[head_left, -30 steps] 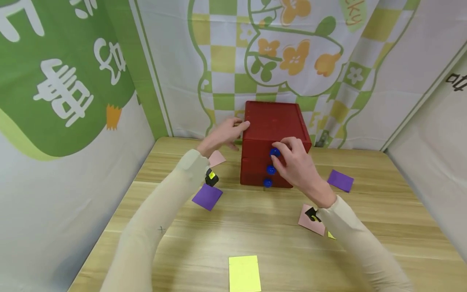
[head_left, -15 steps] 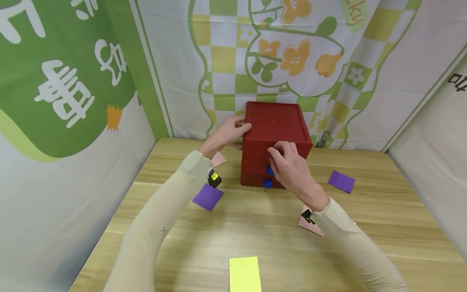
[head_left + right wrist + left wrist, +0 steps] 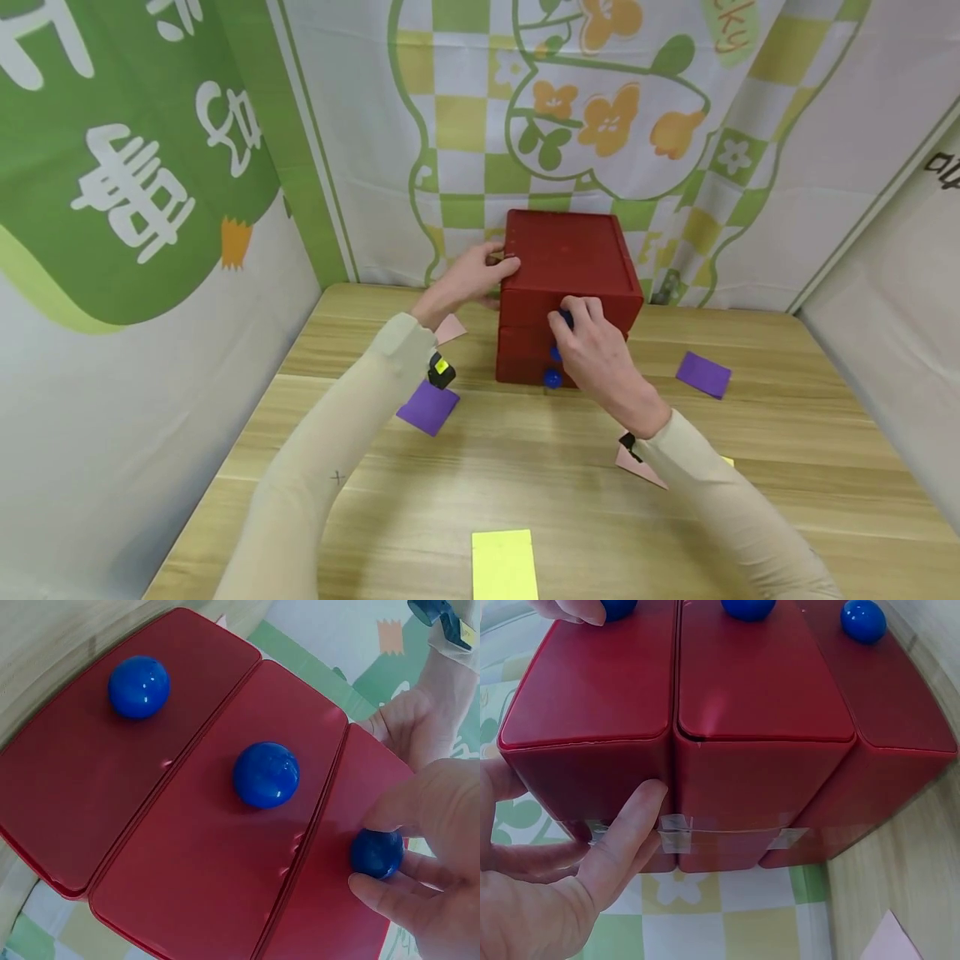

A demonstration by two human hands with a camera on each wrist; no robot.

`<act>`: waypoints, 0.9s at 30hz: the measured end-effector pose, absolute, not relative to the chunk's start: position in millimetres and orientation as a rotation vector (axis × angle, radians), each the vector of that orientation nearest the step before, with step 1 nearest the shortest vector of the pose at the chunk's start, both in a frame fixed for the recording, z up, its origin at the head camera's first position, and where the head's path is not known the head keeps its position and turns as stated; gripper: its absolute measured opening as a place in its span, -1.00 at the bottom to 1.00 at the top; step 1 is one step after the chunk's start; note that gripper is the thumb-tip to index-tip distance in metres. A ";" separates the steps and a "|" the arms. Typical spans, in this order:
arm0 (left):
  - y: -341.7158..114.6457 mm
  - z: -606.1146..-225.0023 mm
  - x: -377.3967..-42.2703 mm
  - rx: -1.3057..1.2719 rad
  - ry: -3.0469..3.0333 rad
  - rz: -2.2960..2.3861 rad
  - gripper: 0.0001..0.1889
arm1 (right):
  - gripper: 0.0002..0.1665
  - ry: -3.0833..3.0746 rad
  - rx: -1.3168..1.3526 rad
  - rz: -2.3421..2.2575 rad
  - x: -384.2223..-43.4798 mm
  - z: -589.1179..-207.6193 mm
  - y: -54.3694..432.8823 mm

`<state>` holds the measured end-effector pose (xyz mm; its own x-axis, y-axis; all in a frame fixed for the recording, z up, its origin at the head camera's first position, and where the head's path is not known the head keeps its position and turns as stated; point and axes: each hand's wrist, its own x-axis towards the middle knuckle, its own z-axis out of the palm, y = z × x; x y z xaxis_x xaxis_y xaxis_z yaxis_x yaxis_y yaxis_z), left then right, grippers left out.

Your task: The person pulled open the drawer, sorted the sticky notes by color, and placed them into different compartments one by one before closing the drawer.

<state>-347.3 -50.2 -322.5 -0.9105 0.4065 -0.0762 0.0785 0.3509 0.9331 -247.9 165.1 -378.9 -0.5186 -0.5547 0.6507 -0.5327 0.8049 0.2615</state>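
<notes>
Cabinet: knobbed front is turned toward the person, long axis laid crosswise.
Top knob: is pinched by right hand.
Cabinet side: is touched by left hand, fingers apart.

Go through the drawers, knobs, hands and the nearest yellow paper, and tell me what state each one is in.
Top drawer: looks shut
Middle drawer: looks shut
Bottom drawer: looks shut
Top blue knob: gripped
Middle blue knob: untouched
Bottom blue knob: untouched
Right hand: fingers round the top blue knob
Left hand: open, at the red side wall
Yellow paper: lying flat
</notes>
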 end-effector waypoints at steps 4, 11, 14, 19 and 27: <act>-50.8 -323.2 -347.1 0.429 2.317 1.587 -0.29 | -0.80 -2.223 0.792 -0.103 -247.4 -379.7 164.5; -50.9 -324.5 -347.1 0.427 2.318 1.590 -0.29 | -0.84 -2.203 0.794 -0.174 -246.3 -379.8 163.9; -50.7 -324.1 -346.9 0.421 2.318 1.592 -0.28 | -0.87 -2.208 0.792 -0.171 -245.0 -379.2 163.6; -50.6 -323.6 -346.0 0.400 2.320 1.594 -0.28 | -0.89 -2.229 0.801 -0.126 -239.4 -378.5 163.8; -50.3 -324.8 -345.0 0.391 2.302 1.665 -0.34 | -0.89 -2.231 0.825 -0.086 -232.2 -376.4 164.2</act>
<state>-345.0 -50.3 -324.8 -0.9262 0.3720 -0.0616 0.0579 0.3017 0.9517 -232.2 164.2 -376.4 -0.5168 -0.5848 0.6252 -0.5350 0.7908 0.2974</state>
